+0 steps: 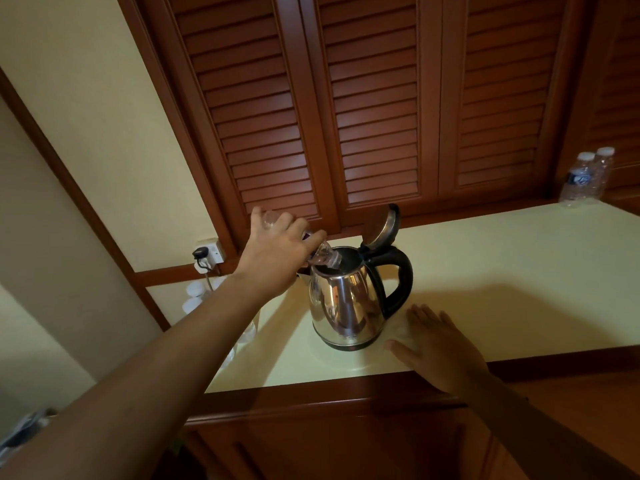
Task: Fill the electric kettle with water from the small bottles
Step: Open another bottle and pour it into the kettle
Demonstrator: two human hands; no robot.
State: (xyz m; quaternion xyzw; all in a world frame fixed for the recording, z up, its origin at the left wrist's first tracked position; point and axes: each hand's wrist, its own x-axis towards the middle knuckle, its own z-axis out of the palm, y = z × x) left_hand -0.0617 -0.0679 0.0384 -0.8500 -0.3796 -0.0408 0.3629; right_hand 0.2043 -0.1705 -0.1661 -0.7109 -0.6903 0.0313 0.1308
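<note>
A steel electric kettle (346, 299) with a black handle stands on the pale countertop (502, 271), its lid (381, 225) tipped up and open. My left hand (277, 251) grips a small clear plastic bottle (323, 256), tilted neck-down into the kettle's mouth. Most of the bottle is hidden under my fingers. My right hand (436, 344) rests flat on the counter just right of the kettle's base, fingers straight, holding nothing. Two more small water bottles (585, 180) stand at the far right of the counter.
Brown louvred wooden doors (374, 116) rise behind the counter. A wall socket with a black plug (206, 256) sits left of the kettle. White bottle caps (195, 296) show behind my left forearm. The counter's wooden front edge (346, 389) runs below the kettle.
</note>
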